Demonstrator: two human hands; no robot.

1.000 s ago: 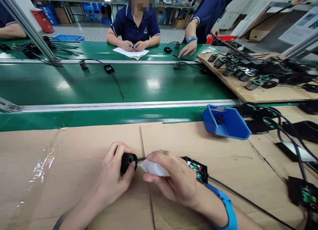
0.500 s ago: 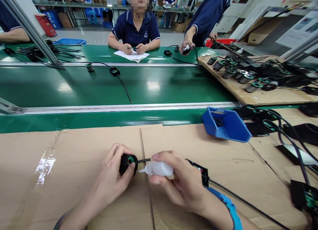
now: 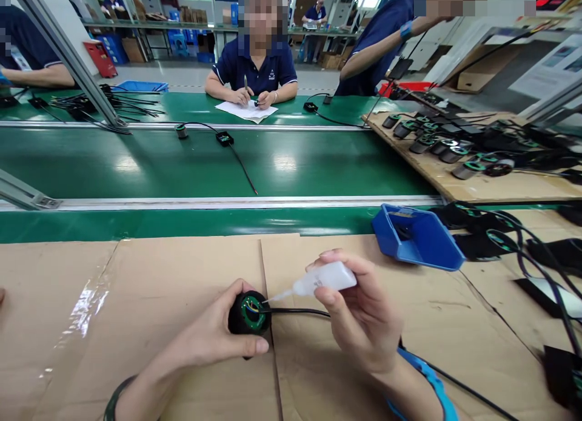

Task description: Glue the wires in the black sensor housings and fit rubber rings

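My left hand (image 3: pixel 218 333) grips a round black housing (image 3: pixel 235 319) with its thumb and fingers about the sides. Inside the housing's open face a green circuit board (image 3: pixel 260 324) with thin coloured wires shows. A black cable (image 3: pixel 295 311) runs out of it to the right and passes behind my other hand. Between thumb and fingers, my right hand (image 3: pixel 364 306) holds a small white squeeze bottle (image 3: pixel 325 279), tilted down to the left. Its thin nozzle (image 3: pixel 278 296) points at the housing's upper right rim; whether the tip touches cannot be made out.
Brown cardboard (image 3: pixel 173 263) covers my bench. A blue bin (image 3: pixel 418 239) stands at the right, beside black parts with cables (image 3: pixel 486 242). Beyond lies a green conveyor (image 3: pixel 191 172) carrying a wired part (image 3: pixel 224 138). A wooden board (image 3: pixel 436 175) holds several metal cylinders. Co-workers sit and stand opposite.
The squeeze bottle has risen and now slants down toward the housing. My left thumb has moved down off the housing's face, uncovering the board. The co-worker at the right has raised an arm.
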